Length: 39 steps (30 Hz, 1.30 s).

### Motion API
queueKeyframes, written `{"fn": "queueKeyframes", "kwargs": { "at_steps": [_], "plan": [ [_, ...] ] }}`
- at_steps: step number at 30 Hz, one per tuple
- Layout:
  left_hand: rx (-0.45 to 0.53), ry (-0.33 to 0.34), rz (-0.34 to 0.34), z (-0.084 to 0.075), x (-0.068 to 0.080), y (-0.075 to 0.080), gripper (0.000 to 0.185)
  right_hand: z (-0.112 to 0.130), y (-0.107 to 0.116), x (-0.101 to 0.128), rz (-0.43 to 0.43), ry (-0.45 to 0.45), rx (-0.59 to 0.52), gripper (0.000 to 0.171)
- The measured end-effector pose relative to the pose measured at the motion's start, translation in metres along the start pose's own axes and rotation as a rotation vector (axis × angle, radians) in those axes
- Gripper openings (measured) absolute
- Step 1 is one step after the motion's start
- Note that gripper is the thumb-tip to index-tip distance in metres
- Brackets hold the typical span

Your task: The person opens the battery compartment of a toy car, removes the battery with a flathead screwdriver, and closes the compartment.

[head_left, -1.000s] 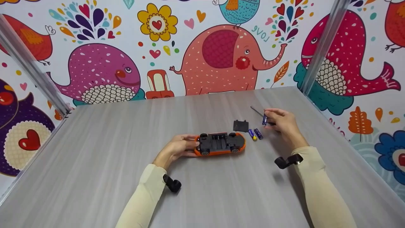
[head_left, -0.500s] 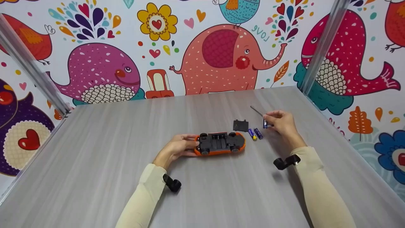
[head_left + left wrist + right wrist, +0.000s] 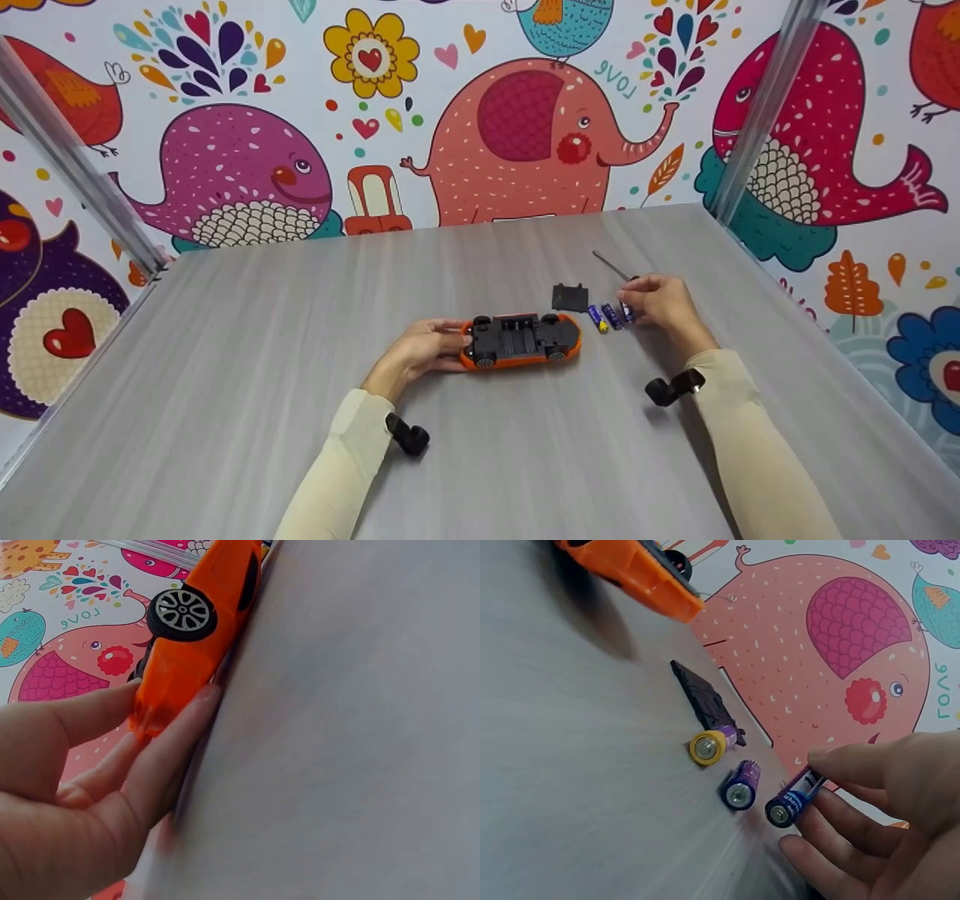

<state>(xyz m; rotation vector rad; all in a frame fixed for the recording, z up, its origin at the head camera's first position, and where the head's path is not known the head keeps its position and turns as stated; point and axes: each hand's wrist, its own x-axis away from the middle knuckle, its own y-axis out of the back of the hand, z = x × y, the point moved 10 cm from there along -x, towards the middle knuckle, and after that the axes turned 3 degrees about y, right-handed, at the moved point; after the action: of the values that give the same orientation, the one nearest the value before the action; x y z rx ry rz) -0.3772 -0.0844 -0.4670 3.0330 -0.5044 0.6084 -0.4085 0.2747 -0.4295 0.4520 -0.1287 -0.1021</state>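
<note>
Since a second ago, the right hand [image 3: 660,304] has been lowered, its pinched battery [image 3: 791,802] brought just beside two batteries [image 3: 605,317] lying near a black cover [image 3: 570,298] and a screwdriver [image 3: 611,265]. An upturned orange toy car [image 3: 521,340] is gripped by the left hand [image 3: 420,352] on the grey table [image 3: 262,360], before cartoon-patterned walls [image 3: 247,172].

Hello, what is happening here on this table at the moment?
A person works on an orange toy car that lies upside down on the grey table, its battery bay open. The left hand holds the car at one end. The right hand pinches a battery beside two other batteries on the table. The black cover and a screwdriver lie nearby.
</note>
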Motion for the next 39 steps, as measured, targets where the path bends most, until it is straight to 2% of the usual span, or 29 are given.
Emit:
{"fn": "queueKeyframes", "kwargs": {
  "at_steps": [6, 13, 25, 31, 39],
  "plan": [
    [-0.002, 0.005, -0.004, 0.000, 0.001, 0.000, 0.050, -0.010, 0.002, -0.003, -0.057, -0.034, 0.045, 0.028],
    [-0.004, 0.004, -0.006, -0.001, 0.001, -0.001, 0.050, -0.012, 0.001, -0.002, -0.079, -0.037, 0.088, 0.033],
    [0.005, 0.006, -0.006, 0.001, 0.001, 0.001, 0.050, -0.005, -0.002, -0.002, -0.074, 0.013, 0.112, 0.032],
    [-0.006, 0.011, -0.010, 0.001, 0.002, 0.001, 0.049, -0.005, -0.006, 0.001, -0.030, -0.010, 0.017, 0.033],
    [-0.008, -0.001, -0.020, 0.000, 0.000, 0.001, 0.048, 0.003, -0.007, 0.005, -0.003, -0.054, 0.052, 0.033]
  ]
}}
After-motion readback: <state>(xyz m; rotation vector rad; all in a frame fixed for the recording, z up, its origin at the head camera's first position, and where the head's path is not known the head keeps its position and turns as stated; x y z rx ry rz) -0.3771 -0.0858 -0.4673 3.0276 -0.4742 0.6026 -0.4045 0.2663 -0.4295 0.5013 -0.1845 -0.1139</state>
